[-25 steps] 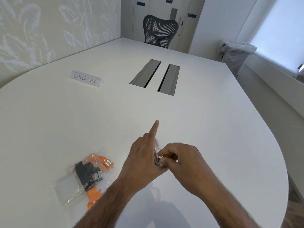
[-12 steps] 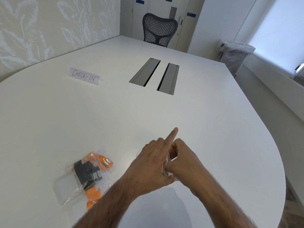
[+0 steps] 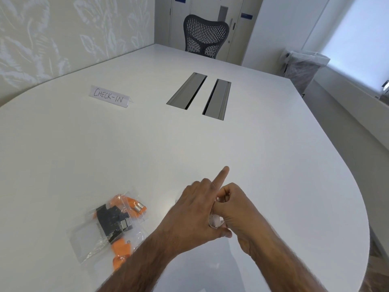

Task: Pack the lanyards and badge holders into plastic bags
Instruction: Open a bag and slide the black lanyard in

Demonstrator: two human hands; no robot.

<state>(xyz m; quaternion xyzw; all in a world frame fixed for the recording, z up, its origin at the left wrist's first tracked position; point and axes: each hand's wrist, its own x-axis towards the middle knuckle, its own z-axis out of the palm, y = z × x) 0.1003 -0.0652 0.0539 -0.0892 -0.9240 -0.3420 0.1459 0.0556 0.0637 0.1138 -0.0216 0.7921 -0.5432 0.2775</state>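
In the head view, a filled plastic bag (image 3: 94, 239) of orange and black lanyards (image 3: 121, 248) lies on the table (image 3: 273, 165) left of the hands, probably set aside as done. The left hand (image 3: 193, 209) and right hand (image 3: 240, 209) meet over the near table. Both pinch a small clear plastic piece (image 3: 215, 221); whether it is a bag or a badge holder cannot be told. The left index finger (image 3: 221, 175) points straight forward, and the right fingers are curled tight.

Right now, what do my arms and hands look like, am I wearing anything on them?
The left forearm and right forearm are bare and hairy, no sleeves in view. The left hand and right hand are ungloved; I see no rings, watch or bracelet.
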